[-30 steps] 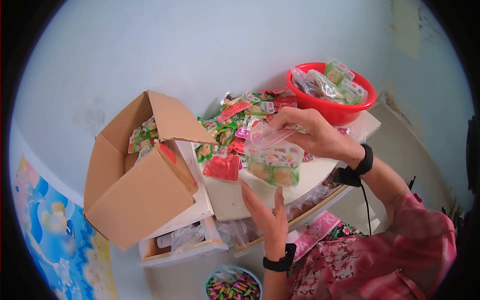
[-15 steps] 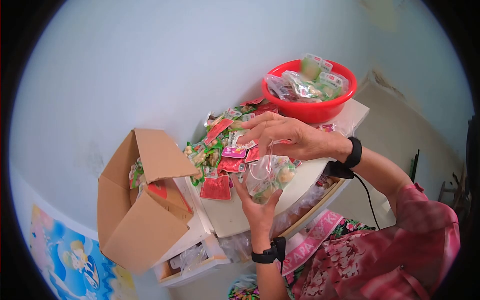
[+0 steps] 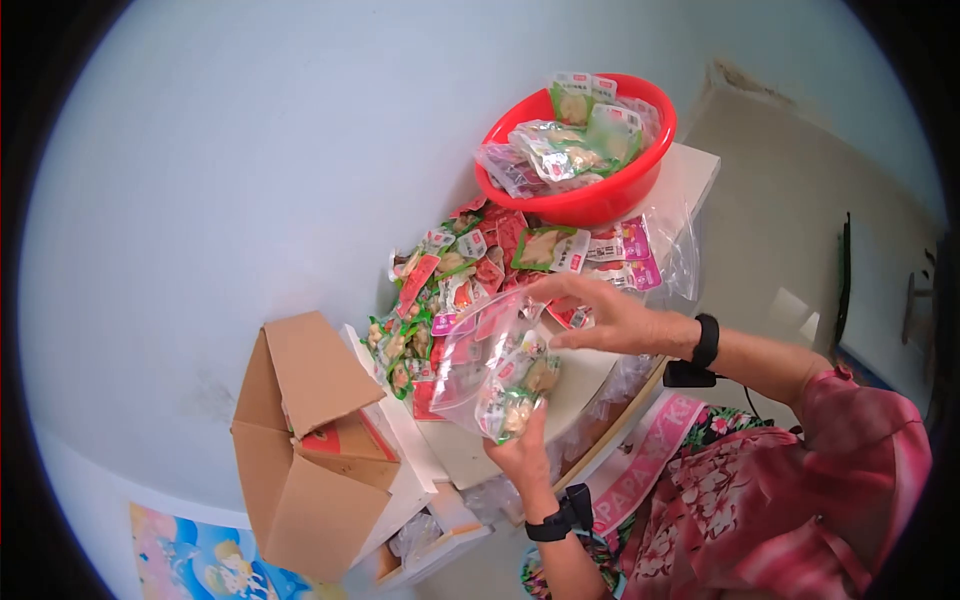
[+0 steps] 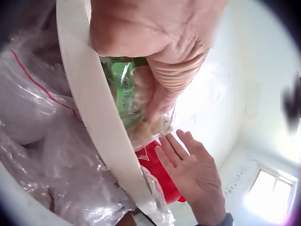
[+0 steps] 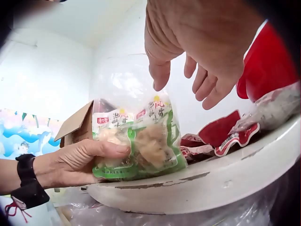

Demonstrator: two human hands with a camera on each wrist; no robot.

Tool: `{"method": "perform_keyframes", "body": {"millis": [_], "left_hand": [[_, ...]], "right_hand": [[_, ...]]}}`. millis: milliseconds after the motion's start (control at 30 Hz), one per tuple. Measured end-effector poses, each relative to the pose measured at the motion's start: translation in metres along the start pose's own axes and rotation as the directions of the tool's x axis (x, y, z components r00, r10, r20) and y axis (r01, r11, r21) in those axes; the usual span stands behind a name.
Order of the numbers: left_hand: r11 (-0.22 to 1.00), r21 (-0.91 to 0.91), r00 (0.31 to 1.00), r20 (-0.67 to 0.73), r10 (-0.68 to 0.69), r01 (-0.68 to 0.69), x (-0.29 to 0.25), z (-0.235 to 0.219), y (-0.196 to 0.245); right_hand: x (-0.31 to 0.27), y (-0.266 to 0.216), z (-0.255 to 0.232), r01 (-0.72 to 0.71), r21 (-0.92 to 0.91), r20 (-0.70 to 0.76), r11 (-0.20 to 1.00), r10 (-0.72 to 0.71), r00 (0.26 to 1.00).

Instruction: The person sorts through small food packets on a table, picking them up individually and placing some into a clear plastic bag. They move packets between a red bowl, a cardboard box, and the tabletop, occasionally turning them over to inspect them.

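Note:
A clear plastic bag [image 3: 462, 370] with two green-and-white snack packets [image 5: 153, 146] inside is in my left hand [image 3: 524, 462]. The left thumb presses on the front of the packets at the bag's lower part, and the bag stands close over the table edge in the right wrist view. My right hand [image 3: 622, 322] is beside the bag's upper part, its fingers spread and holding nothing. In the left wrist view the right palm faces the camera. Behind the bag lies a heap of green and red snack packets [image 3: 405, 345].
A red basin [image 3: 600, 205] full of bagged packets stands at the table's far end. An open cardboard box [image 3: 330, 510] sits at the left. Below the white tabletop [image 4: 87, 89], a drawer holds clear plastic bags [image 4: 70, 165]. A tub of wrapped items [image 3: 540, 570] is below.
My right hand, which held the bag by its top, has let go. My left hand has come up from below and now grips the bag's lower part. The head view has shifted.

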State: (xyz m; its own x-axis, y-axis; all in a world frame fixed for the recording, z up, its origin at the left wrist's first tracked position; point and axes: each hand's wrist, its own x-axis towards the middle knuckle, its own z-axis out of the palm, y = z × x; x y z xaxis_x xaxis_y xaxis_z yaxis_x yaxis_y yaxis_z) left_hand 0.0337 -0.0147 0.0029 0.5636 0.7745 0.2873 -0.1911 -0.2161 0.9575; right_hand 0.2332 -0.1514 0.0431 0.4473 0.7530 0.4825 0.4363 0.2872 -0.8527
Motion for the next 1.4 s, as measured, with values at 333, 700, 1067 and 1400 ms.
{"method": "perform_keyframes", "body": {"millis": [333,700,1067,1400], "left_hand": [[0.996,-0.08,0.99,0.133,0.054,-0.043,0.004,-0.003,-0.008],[0.872,0.399,0.914,0.387,0.121,-0.284,0.011,-0.031,-0.006],[0.996,-0.044,0.981,0.173,0.085,-0.078,0.011,0.001,0.014],[0.998,-0.06,0.984,0.175,0.015,-0.005,0.017,-0.013,-0.011]], "right_hand": [[0.015,0.029,0.024,-0.156,0.245,0.314,0.957,0.074,0.946],[0.025,0.043,0.018,-0.285,0.38,0.562,0.88,0.025,0.827],[0.06,0.005,0.01,-0.026,0.418,0.316,0.908,-0.118,0.941],[0.07,-0.079,-0.025,0.248,0.327,-0.052,0.912,-0.245,0.968]]}}
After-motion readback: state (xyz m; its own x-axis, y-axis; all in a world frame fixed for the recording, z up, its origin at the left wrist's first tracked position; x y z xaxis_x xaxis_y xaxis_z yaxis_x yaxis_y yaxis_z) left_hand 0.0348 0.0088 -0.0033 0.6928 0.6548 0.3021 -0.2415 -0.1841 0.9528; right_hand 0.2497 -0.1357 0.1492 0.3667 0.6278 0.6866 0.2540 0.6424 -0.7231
